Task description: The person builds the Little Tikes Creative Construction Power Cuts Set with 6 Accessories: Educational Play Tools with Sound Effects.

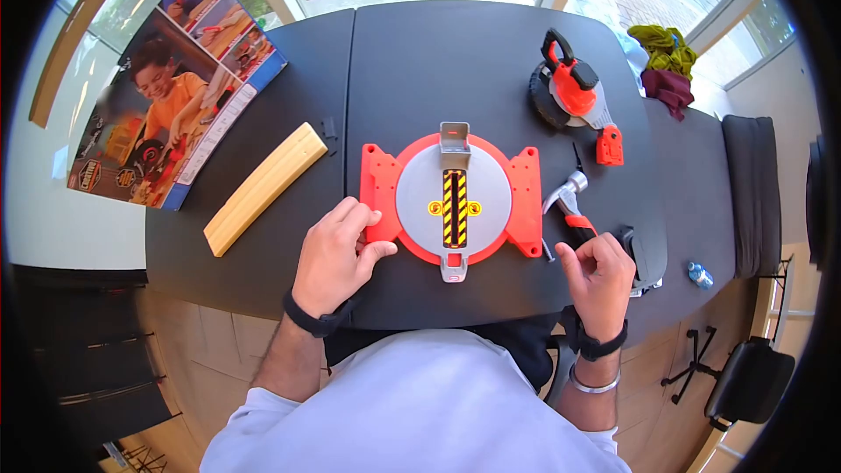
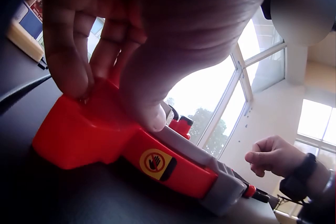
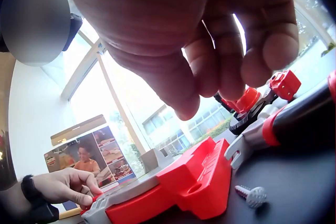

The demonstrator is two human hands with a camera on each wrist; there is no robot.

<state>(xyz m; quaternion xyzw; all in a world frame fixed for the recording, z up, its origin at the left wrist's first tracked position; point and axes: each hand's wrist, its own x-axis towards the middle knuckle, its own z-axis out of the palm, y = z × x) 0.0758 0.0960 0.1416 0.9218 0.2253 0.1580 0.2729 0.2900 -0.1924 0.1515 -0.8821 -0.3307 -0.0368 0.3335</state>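
A red toy saw base (image 1: 377, 177) with a grey disc (image 1: 420, 201) lies flat on the dark table. A black-and-yellow striped strip (image 1: 455, 232) runs down the disc's middle. My left hand (image 1: 333, 254) holds the base's left end, fingers on top and thumb at its near edge; the left wrist view shows the thumb (image 2: 152, 113) pressed on the red plastic. My right hand (image 1: 600, 280) hovers off the base's right end, fingers loosely curled and holding nothing. Below it lie a toy claw hammer (image 1: 569, 200) and a grey toy screw (image 3: 254, 196).
A red and black toy saw head (image 1: 574, 92) stands at the back right. To the left are a wood-coloured plank (image 1: 263, 188) and a large picture box (image 1: 175, 96). A dark pouch-like thing (image 1: 648, 258) sits by the right edge, with a small bottle (image 1: 699, 275) beyond.
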